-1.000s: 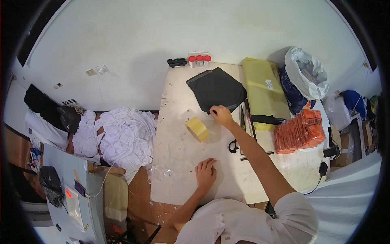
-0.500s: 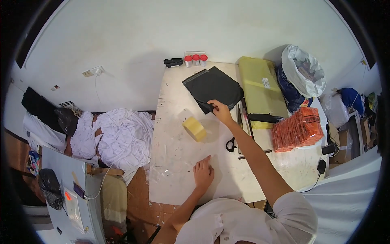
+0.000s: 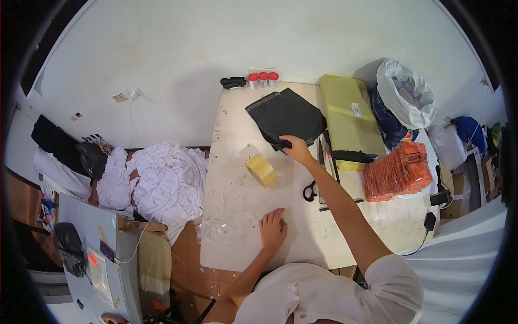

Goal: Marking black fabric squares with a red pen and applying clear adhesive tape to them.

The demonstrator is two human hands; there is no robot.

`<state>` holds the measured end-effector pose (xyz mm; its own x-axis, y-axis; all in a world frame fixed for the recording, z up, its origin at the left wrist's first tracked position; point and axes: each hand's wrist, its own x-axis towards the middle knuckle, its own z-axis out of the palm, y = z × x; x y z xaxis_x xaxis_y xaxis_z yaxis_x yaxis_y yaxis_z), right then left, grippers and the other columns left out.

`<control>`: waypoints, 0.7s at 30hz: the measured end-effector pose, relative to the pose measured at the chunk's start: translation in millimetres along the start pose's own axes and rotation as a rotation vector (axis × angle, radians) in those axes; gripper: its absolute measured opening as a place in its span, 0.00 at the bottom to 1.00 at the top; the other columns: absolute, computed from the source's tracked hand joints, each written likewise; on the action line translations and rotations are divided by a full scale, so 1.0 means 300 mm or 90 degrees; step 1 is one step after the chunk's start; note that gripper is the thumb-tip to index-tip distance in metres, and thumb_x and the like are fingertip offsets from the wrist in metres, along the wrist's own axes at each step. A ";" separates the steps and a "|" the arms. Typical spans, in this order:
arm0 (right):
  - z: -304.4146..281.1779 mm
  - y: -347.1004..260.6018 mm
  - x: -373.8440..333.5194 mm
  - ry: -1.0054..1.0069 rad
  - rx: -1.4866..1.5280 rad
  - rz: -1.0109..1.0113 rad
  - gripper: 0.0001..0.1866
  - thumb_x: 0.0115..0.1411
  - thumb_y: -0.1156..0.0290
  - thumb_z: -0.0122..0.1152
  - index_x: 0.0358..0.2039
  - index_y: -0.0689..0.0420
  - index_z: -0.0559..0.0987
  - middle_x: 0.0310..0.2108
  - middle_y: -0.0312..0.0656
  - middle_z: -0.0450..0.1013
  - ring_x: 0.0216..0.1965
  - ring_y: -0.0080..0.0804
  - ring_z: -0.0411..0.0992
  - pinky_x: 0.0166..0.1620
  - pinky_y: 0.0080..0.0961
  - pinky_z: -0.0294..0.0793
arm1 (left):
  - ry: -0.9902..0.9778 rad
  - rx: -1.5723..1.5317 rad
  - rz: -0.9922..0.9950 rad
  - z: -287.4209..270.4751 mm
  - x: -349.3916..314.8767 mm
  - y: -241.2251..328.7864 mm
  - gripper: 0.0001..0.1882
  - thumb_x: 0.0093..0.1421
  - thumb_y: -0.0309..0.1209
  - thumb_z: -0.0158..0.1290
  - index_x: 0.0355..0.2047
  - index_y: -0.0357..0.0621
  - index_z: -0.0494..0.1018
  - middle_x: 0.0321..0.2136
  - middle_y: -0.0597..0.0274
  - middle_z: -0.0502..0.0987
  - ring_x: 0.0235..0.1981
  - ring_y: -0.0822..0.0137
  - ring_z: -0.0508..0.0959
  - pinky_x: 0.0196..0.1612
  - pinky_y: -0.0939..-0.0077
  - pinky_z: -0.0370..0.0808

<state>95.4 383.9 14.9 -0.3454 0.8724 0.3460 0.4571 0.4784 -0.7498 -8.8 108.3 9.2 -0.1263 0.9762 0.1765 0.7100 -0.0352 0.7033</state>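
Observation:
Near the far middle of the table [image 3: 232, 248] lies a dark grey, flat plastic bag [image 3: 288, 116]; whether it is one or a stack I cannot tell. My right hand [image 3: 295, 149] pinches its near edge, where the plastic is bunched up. My left hand [image 3: 273, 231] rests on the tabletop close to me, holding nothing, its fingers loosely bent and a little apart. Between the hands, slightly left, a roll of yellowish tape [image 3: 261, 171] lies on its side. Black-handled scissors [image 3: 309, 191] are beside my right forearm.
Right of the bag lies a yellow wrapped package [image 3: 353, 121], with a pile of orange packets [image 3: 396, 173] nearer me. Red-lidded jars [image 3: 263, 80] and a black object [image 3: 233, 82] stand by the wall. A white sack [image 3: 404, 94] is at the far right; white cloth [image 3: 170, 181] heaps leftward.
The whole view has shifted slightly. My right hand stays at the bag's near edge, its fingers closed a little further over the plastic. My left hand rests as before.

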 end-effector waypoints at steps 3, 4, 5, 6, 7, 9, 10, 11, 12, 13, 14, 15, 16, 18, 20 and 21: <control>-0.010 0.002 0.004 -0.103 0.078 0.037 0.22 0.45 0.71 0.65 0.44 0.60 0.76 0.34 0.47 0.76 0.31 0.33 0.74 0.37 0.26 0.72 | -0.004 0.008 0.007 0.007 -0.001 -0.007 0.19 0.49 0.25 0.49 0.44 0.50 0.70 0.44 0.67 0.71 0.47 0.62 0.67 0.49 0.66 0.60; -0.018 0.000 0.008 -0.100 0.078 0.036 0.22 0.45 0.71 0.65 0.44 0.60 0.76 0.34 0.47 0.76 0.31 0.33 0.74 0.37 0.26 0.72 | -0.004 0.009 0.010 0.009 -0.002 -0.008 0.19 0.49 0.25 0.49 0.44 0.50 0.70 0.44 0.67 0.71 0.47 0.62 0.67 0.49 0.66 0.60; -0.031 -0.002 0.014 -0.102 0.086 0.100 0.21 0.47 0.69 0.65 0.43 0.60 0.76 0.34 0.45 0.76 0.30 0.30 0.73 0.36 0.24 0.72 | 0.000 0.009 0.017 0.010 -0.003 -0.008 0.18 0.49 0.25 0.50 0.43 0.51 0.70 0.44 0.68 0.71 0.47 0.62 0.67 0.49 0.66 0.60; -0.044 -0.019 0.021 -0.106 0.094 0.162 0.21 0.48 0.67 0.65 0.43 0.59 0.77 0.34 0.43 0.76 0.29 0.26 0.73 0.34 0.22 0.72 | 0.007 0.010 0.022 0.011 -0.003 -0.009 0.18 0.49 0.25 0.50 0.43 0.51 0.71 0.44 0.68 0.71 0.47 0.62 0.67 0.49 0.66 0.60; -0.063 -0.036 0.024 -0.103 0.093 0.159 0.21 0.48 0.67 0.65 0.43 0.59 0.77 0.34 0.43 0.76 0.29 0.26 0.73 0.34 0.22 0.72 | 0.009 0.010 0.025 0.010 -0.005 -0.009 0.18 0.49 0.25 0.50 0.43 0.51 0.71 0.44 0.68 0.71 0.47 0.62 0.67 0.49 0.66 0.60; -0.118 -0.073 0.027 0.010 0.309 0.323 0.16 0.53 0.71 0.60 0.44 0.58 0.77 0.32 0.35 0.75 0.30 0.20 0.72 0.33 0.15 0.70 | 0.006 0.006 0.019 0.007 -0.011 -0.010 0.18 0.49 0.26 0.50 0.43 0.51 0.70 0.43 0.69 0.71 0.46 0.63 0.67 0.49 0.66 0.60; -0.153 -0.095 0.024 0.015 0.307 0.318 0.16 0.53 0.71 0.60 0.44 0.58 0.77 0.32 0.35 0.75 0.30 0.20 0.72 0.33 0.15 0.70 | 0.008 0.004 0.026 0.008 -0.013 -0.009 0.18 0.49 0.26 0.50 0.43 0.51 0.70 0.43 0.69 0.71 0.46 0.63 0.67 0.49 0.66 0.60; -0.193 -0.116 0.014 0.046 0.396 0.302 0.14 0.54 0.73 0.59 0.43 0.57 0.77 0.31 0.33 0.74 0.29 0.19 0.71 0.31 0.13 0.68 | -0.007 0.014 0.031 0.010 -0.015 -0.006 0.18 0.50 0.26 0.50 0.44 0.50 0.70 0.44 0.67 0.70 0.47 0.62 0.67 0.49 0.65 0.59; -0.236 -0.146 -0.001 0.081 0.483 0.284 0.13 0.54 0.75 0.57 0.42 0.56 0.78 0.30 0.31 0.73 0.28 0.17 0.70 0.29 0.11 0.67 | -0.023 0.025 0.041 0.009 -0.012 -0.001 0.19 0.50 0.27 0.51 0.45 0.49 0.69 0.45 0.65 0.70 0.47 0.61 0.66 0.50 0.65 0.59; -0.267 -0.196 -0.015 0.072 0.567 0.299 0.13 0.56 0.78 0.52 0.42 0.58 0.76 0.31 0.34 0.73 0.30 0.21 0.72 0.32 0.14 0.71 | -0.022 0.025 0.045 0.003 -0.009 0.010 0.19 0.50 0.27 0.51 0.45 0.49 0.69 0.45 0.65 0.70 0.47 0.61 0.66 0.50 0.65 0.59; -0.302 -0.246 -0.035 0.075 0.567 0.296 0.13 0.56 0.78 0.52 0.42 0.58 0.76 0.31 0.34 0.73 0.30 0.21 0.72 0.32 0.14 0.71 | -0.005 -0.032 0.058 0.000 -0.005 0.024 0.22 0.51 0.29 0.52 0.48 0.47 0.67 0.47 0.61 0.68 0.49 0.58 0.65 0.51 0.63 0.57; -0.333 -0.316 -0.057 0.045 0.673 0.297 0.14 0.56 0.79 0.51 0.43 0.59 0.75 0.31 0.35 0.73 0.31 0.23 0.72 0.34 0.17 0.73 | 0.013 -0.088 0.068 -0.014 -0.005 0.042 0.25 0.51 0.30 0.53 0.51 0.45 0.65 0.49 0.58 0.66 0.51 0.55 0.63 0.53 0.62 0.56; -0.371 -0.369 -0.089 0.020 0.777 0.300 0.14 0.56 0.79 0.50 0.44 0.60 0.73 0.32 0.37 0.73 0.33 0.26 0.73 0.37 0.20 0.75 | 0.008 -0.090 0.073 -0.035 0.005 0.085 0.25 0.51 0.30 0.53 0.51 0.45 0.65 0.49 0.58 0.66 0.51 0.55 0.63 0.53 0.62 0.56; -0.451 -0.462 -0.157 0.004 0.808 0.298 0.16 0.57 0.79 0.49 0.47 0.62 0.70 0.34 0.40 0.73 0.34 0.30 0.74 0.42 0.25 0.76 | 0.044 -0.055 0.109 -0.087 0.044 0.202 0.38 0.48 0.36 0.59 0.57 0.39 0.55 0.53 0.49 0.61 0.55 0.50 0.57 0.56 0.58 0.52; -0.526 -0.598 -0.232 -0.094 0.903 0.286 0.21 0.54 0.81 0.48 0.51 0.64 0.67 0.41 0.44 0.71 0.40 0.32 0.72 0.46 0.26 0.73 | 0.083 -0.072 0.108 -0.103 0.079 0.272 0.45 0.45 0.41 0.61 0.58 0.37 0.50 0.54 0.48 0.58 0.55 0.49 0.56 0.56 0.57 0.50; -0.557 -0.649 -0.269 -0.086 0.903 0.282 0.21 0.54 0.81 0.48 0.51 0.64 0.67 0.41 0.44 0.71 0.40 0.32 0.72 0.46 0.26 0.73 | 0.124 -0.087 0.106 -0.106 0.099 0.297 0.52 0.43 0.47 0.63 0.59 0.34 0.46 0.56 0.46 0.55 0.56 0.49 0.55 0.56 0.56 0.48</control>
<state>171.1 237.1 227.2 -0.5022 0.8636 -0.0451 -0.5877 -0.3791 -0.7147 28.7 127.2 98.8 -0.1554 0.8956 0.4168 0.6333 -0.2336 0.7378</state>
